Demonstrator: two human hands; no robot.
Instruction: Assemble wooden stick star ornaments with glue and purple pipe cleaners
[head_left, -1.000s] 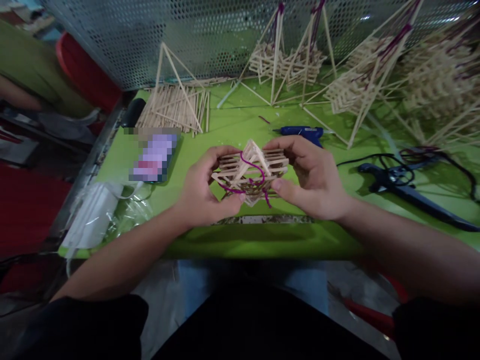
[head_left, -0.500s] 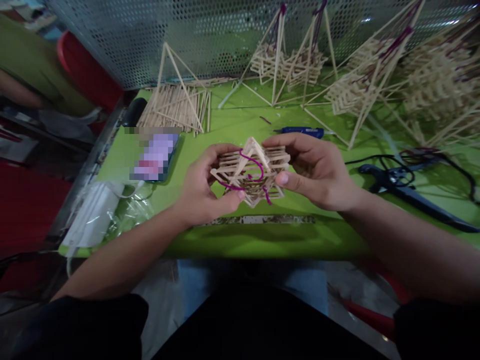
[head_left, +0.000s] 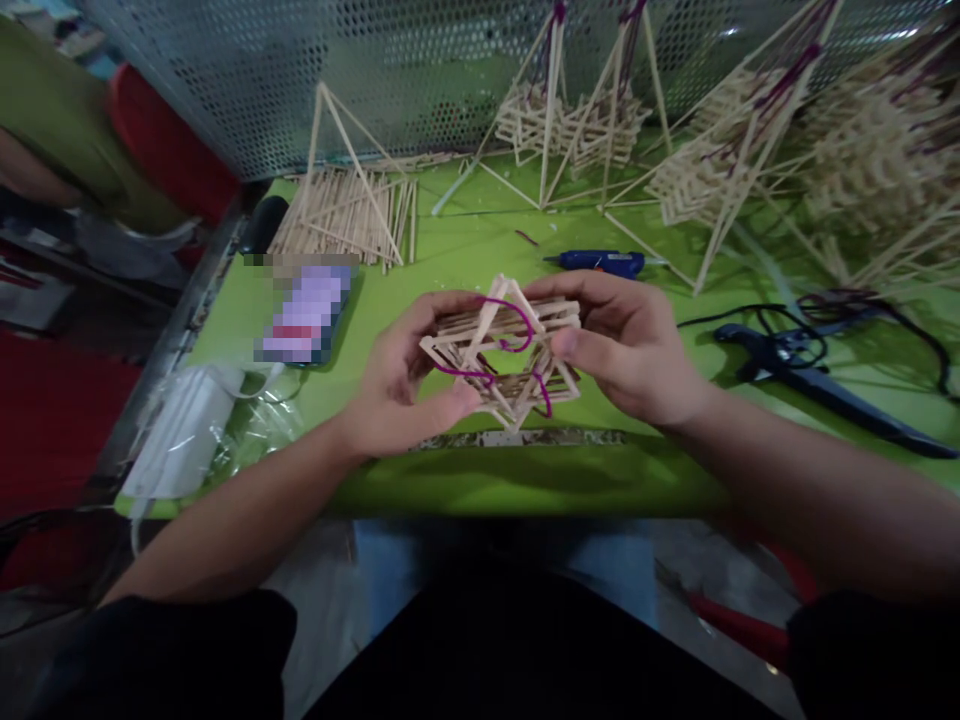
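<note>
Fingers of left hand [head_left: 401, 385] curled round left side of stick frame [head_left: 501, 350], thumb pressed on its near edge | right hand [head_left: 626, 345] pinches right side, thumb on front | frame held just above green table [head_left: 465, 260], purple cord [head_left: 510, 335] looped through it | glue gun [head_left: 600, 262] beyond, apart

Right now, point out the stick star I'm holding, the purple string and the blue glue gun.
stick star [head_left: 514, 400]: head view, lower sticks.
purple string [head_left: 461, 372]: head view, left strand.
blue glue gun [head_left: 604, 263]: head view, body.
</note>
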